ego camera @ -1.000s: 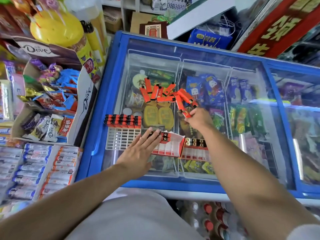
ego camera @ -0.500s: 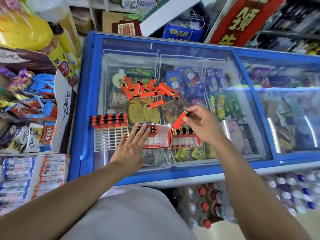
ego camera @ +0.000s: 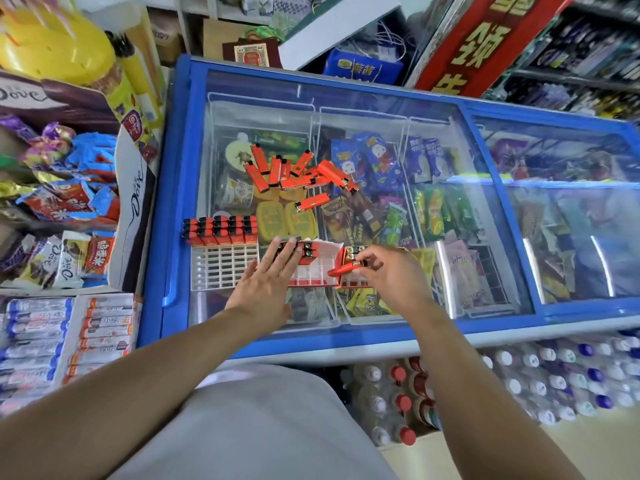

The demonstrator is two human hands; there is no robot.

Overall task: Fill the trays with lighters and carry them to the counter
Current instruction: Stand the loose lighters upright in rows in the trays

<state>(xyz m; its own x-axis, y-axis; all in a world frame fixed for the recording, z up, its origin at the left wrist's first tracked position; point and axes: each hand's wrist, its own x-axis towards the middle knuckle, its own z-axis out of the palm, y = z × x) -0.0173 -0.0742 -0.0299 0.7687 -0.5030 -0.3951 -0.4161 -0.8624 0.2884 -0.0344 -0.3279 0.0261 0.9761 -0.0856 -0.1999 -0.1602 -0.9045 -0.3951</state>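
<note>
Lighter (ego camera: 342,270) sits pinched in my right hand's (ego camera: 391,277) fingers (ego camera: 369,268), tilted over the right tray (ego camera: 349,282) on the freezer lid (ego camera: 485,209). My left hand (ego camera: 266,289) lies flat, fingers spread, on the middle tray (ego camera: 317,268) — loose lighters (ego camera: 294,173) lie farther back.

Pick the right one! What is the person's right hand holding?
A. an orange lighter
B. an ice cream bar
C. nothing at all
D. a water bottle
A: the right hand pinches one orange lighter in its fingertips just above the right-most tray on the freezer lid, while the left hand rests flat, fingers straight, on the middle tray.
</note>
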